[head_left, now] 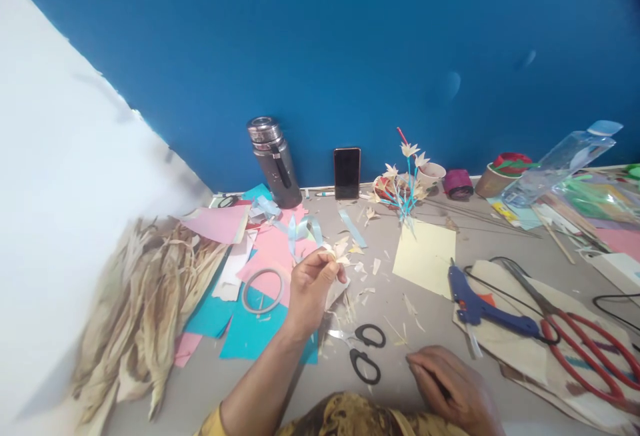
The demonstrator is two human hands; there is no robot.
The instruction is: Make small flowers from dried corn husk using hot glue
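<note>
My left hand [313,286] is raised over the middle of the table, its thumb and fingers pinched on a small pale corn husk flower [341,249]. The flower's petals point away from me; its base is hidden by my fingers. Below it lie black-handled scissors [367,336], blades toward my left hand. Low on the right, my right hand [453,389] is near the table edge, its fingers loosely curled together with nothing visible in them. The blue glue gun [487,306] lies beyond it, to the right.
Dried corn husks [150,309] are heaped at left beside coloured paper and a tape ring [263,291]. A flask [275,163], a phone [347,173] and finished husk flowers [407,183] stand by the wall. Red-handled shears [590,349] and a leaning bottle [560,163] are at right.
</note>
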